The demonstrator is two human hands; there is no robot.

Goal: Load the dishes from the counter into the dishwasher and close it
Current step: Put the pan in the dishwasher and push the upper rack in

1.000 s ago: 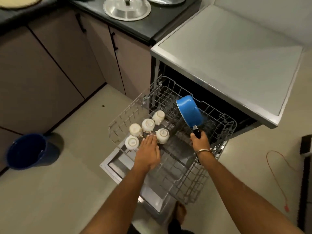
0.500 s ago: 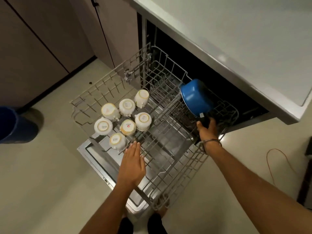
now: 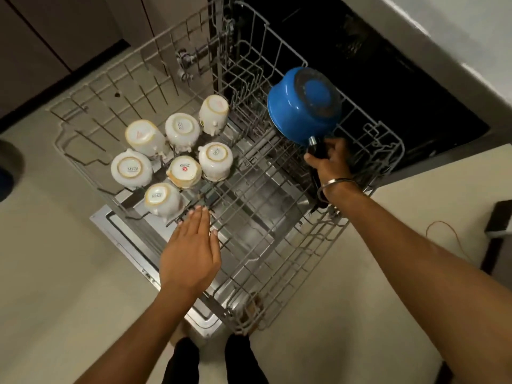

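While gripping the blue saucepan (image 3: 303, 105) by its mostly hidden black handle, right hand (image 3: 331, 162) is reaching over dishwasher rack (image 3: 277, 245), left hand (image 3: 191, 250) hovering flat near upturned cups (image 3: 177, 153).

Dim, warm indoor light from where I watch; the dishwasher cavity (image 3: 374, 59) is near black; soft glare on the blue pan (image 3: 302, 106); wide-angle bending at edges; slightly soft throughout.

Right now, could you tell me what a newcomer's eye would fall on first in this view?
The bright blue saucepan stands out first, tipped on its side over the far right part of the pulled-out dishwasher rack, with the right hand gripping its dark handle. Next come the seven white cups, upside down in a cluster on the rack's left side. The left hand hovers flat, fingers straight, over the rack's near edge.
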